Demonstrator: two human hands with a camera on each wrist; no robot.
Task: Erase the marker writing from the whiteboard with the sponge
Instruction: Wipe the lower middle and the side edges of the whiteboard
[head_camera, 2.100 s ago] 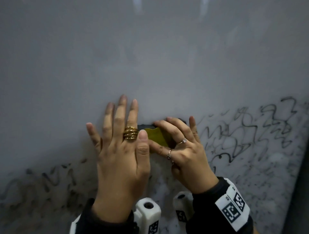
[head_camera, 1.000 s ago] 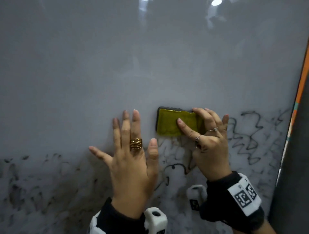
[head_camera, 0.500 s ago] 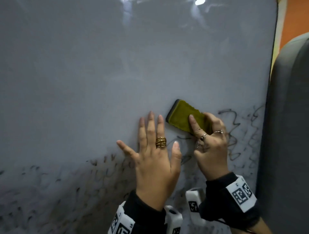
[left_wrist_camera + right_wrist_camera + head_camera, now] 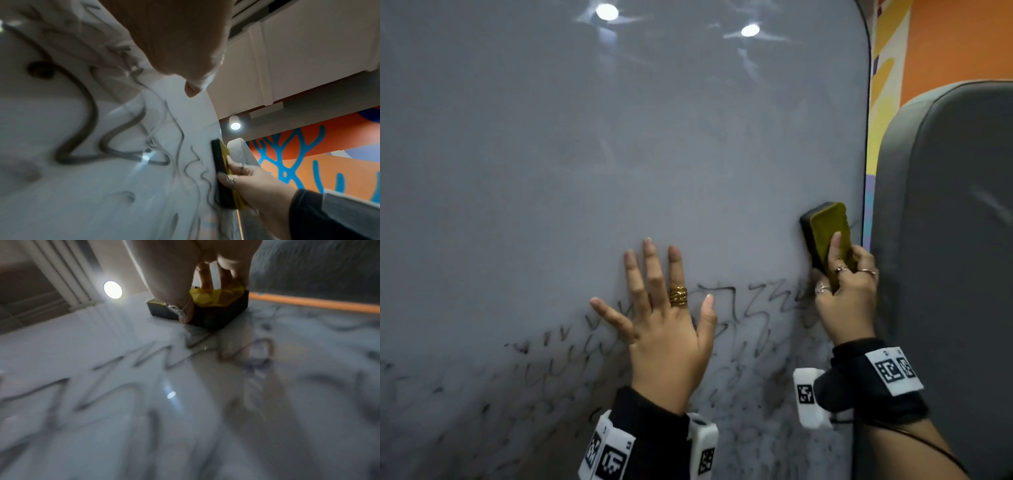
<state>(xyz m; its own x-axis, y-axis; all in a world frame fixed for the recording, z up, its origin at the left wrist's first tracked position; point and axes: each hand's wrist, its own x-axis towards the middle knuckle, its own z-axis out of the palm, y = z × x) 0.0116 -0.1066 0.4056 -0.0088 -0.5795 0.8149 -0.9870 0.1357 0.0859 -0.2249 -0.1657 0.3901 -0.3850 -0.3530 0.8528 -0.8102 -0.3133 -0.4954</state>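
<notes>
The whiteboard [image 4: 585, 154] fills the head view, wiped grey above and covered with black marker scribbles [image 4: 753, 301] along its lower part. My right hand [image 4: 842, 284] grips a yellow sponge with a black pad [image 4: 825, 233] and presses it flat on the board close to the right edge. The sponge [image 4: 220, 164] [image 4: 207, 308] stands upright on the board, with scribbles [image 4: 144, 363] just below it. My left hand [image 4: 661, 308] lies flat on the board with spread fingers, left of the sponge, over the scribbles.
A grey padded chair back [image 4: 941, 240] stands right beside the board's right edge. Behind it is an orange, yellow and blue painted wall [image 4: 955, 37]. Ceiling lights [image 4: 606, 12] reflect on the board's top.
My right hand has swept the sponge to the right, from beside the left hand to the board's right edge, turning it upright. Scribbles in its path are gone. The left hand stays flat.
</notes>
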